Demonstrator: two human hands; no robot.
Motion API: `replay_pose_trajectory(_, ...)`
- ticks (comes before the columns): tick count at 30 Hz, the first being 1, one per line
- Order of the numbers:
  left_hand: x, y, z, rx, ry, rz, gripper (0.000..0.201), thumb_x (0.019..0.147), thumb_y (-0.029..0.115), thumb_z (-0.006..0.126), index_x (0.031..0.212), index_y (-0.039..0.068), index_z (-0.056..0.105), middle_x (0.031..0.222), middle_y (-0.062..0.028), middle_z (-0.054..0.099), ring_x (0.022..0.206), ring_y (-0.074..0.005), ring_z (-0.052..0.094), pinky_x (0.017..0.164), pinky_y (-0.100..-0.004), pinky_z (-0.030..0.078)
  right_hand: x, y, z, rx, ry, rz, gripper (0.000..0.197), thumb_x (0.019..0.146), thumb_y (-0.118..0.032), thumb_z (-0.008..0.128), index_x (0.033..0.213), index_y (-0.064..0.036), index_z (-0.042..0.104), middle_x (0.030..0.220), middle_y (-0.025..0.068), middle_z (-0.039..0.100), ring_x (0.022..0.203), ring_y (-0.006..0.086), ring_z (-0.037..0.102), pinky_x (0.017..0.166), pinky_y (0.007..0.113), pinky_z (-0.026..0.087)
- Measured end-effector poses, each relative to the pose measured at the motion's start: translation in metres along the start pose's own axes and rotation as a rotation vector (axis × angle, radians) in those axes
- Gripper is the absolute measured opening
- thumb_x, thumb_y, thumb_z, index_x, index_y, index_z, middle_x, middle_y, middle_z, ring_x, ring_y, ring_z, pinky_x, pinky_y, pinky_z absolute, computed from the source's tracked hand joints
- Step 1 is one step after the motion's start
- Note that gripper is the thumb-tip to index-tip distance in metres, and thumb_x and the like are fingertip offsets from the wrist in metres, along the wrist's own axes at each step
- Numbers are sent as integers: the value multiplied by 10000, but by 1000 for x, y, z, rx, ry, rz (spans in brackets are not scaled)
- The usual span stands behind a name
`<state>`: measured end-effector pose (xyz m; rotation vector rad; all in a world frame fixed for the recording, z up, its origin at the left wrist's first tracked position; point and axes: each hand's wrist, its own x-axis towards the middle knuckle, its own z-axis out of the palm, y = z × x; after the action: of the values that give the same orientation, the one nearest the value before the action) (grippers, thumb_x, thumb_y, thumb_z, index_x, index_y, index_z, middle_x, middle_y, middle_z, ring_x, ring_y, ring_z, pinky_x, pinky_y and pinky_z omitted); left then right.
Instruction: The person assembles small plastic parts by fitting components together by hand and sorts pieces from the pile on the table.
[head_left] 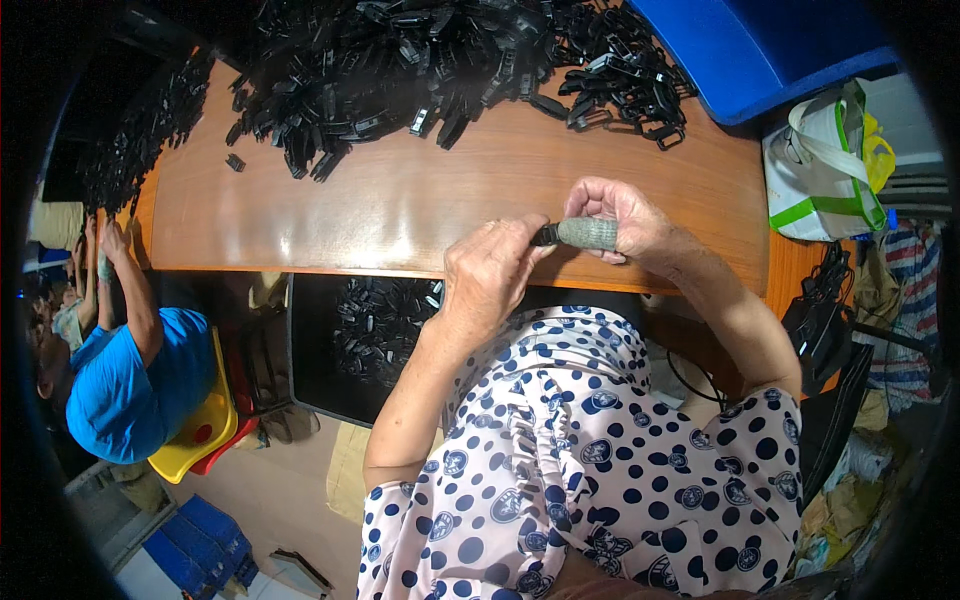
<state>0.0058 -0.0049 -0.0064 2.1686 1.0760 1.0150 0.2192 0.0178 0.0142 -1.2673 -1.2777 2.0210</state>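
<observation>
Above the table's front edge, my left hand (490, 265) is closed in a pinch on a small black plastic clip-like part (545, 236). My right hand (622, 220) meets it from the right, fingers curled and thumb on the part's near end. A grey knitted finger sleeve (588, 234) covers that thumb. Much of the part is hidden by my fingers. Further back on the brown wooden table (350, 215) lies a large heap of similar black plastic parts (400, 75). One small black piece (235, 162) rests apart from the heap, at its left.
A black bin (310, 375) of black parts stands below the table edge, left of my lap. A blue tray (770, 60) is at the back right, beside a white-and-green bag (820, 170). Someone in a blue shirt (140, 380) sits on a yellow stool (205, 420) at left.
</observation>
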Motion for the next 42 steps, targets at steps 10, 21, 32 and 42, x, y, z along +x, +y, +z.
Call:
replay_pose_trajectory(10,14,20,16,-320,-106,-260,201,797,81,675,975,-1,628,873,-156,627,752,-300,640,640,-341,514,-11,15,-18,453,-181,176,202,855,-91,616,1026,-24,532,819,50,599,670,92,572,499,191,416)
replay_pose_trajectory(21,41,28,31,-1414,-135,-712,379,887,256,632,1175,18,570,1264,-106,518,782,-79,573,673,-217,498,-17,21,-13,551,-289,-102,468,925,-387,555,1215,-25,500,920,69,622,820,155,632,632,251,516)
replay_pose_trajectory(32,53,-59,3,-331,106,-555,116,929,112,545,1015,34,551,952,-74,589,857,-150,580,724,-282,480,11,-10,-65,-842,258,-274,367,840,-72,600,1186,7,510,1064,115,557,1015,215,542,884,343,464)
replay_pose_trajectory(42,76,-100,-13,581,-118,-226,268,824,152,653,1028,10,553,906,-181,594,750,-382,601,662,-422,494,51,-20,-95,-1501,265,-464,213,762,27,603,967,37,549,1035,140,519,947,299,528,820,389,478)
